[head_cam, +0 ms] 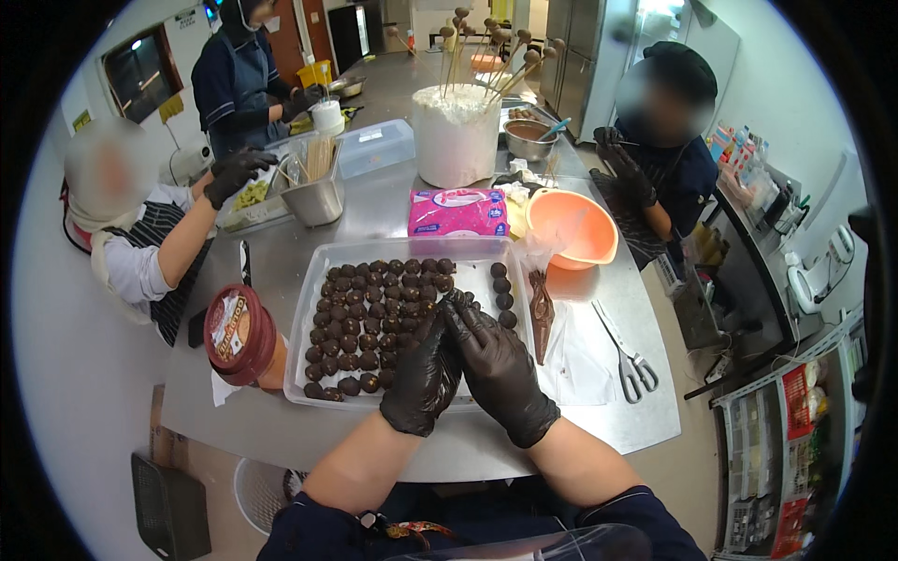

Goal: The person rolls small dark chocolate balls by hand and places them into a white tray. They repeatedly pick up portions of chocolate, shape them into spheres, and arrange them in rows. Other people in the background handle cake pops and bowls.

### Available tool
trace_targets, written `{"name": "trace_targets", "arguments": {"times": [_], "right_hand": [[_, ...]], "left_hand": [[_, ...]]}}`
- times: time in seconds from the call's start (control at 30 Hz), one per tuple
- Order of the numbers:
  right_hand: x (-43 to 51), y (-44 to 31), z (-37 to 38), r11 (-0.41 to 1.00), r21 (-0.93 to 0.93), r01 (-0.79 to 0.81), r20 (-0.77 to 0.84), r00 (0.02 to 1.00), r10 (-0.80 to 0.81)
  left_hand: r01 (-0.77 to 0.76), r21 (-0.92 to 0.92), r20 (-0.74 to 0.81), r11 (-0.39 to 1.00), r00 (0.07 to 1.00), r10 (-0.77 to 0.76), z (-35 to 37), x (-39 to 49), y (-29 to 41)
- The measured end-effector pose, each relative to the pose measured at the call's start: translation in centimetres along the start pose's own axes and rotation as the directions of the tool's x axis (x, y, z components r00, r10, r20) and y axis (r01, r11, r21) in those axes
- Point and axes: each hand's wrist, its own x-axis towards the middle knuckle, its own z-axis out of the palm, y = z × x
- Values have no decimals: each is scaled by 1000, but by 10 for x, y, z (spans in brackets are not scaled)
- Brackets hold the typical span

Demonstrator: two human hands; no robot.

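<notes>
Black gloves cover my left hand (424, 375) and my right hand (498, 372). They meet palm to palm above a clear plastic tub (309, 280), fingers pointing away from me. Whatever may lie between the palms is hidden. Many dark chocolate balls (351, 326), some with pale bits showing, fill the tub's left and middle in rows. Along the tub's right side runs a short column of smoother dark balls (501, 285). A piping bag with brown filling (541, 308) lies against the tub's right wall, partly on a white sheet (579, 372).
Kitchen scissors (631, 365) lie at right, beyond them the table edge. Behind the tub are a pink tissue pack (456, 212), an orange bowl (572, 228) and a white block (456, 140) holding stick-mounted balls. A red-lidded tub (238, 336) stands left. Three co-workers surround the steel table (379, 189).
</notes>
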Motion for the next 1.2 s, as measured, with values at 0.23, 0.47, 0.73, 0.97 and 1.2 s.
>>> {"name": "trace_targets", "arguments": {"times": [0.23, 0.47, 0.73, 0.97, 1.2], "right_hand": [[-2, -2, -3, 1000, -6, 2, -70, 998, -2], [-1, -2, -2, 1000, -23, -1, -100, 995, -1], [3, 5, -10, 976, 215, -34, -80, 995, 52], [7, 2, -21, -20, 965, -260, 247, 887, 389], [5, 8, -8, -513, 829, -223, 420, 854, 307]], "left_hand": [[33, 46, -11, 998, 999, -33, 6, -2, 1], [53, 103, -33, 993, 998, -50, 10, -5, 1], [-46, 92, -79, 995, 995, 53, 18, -1, 4], [-384, 628, 204, 676, 920, 333, 28, -9, 9], [-297, 697, 80, 652, 937, 341, 28, -11, 10]]}}
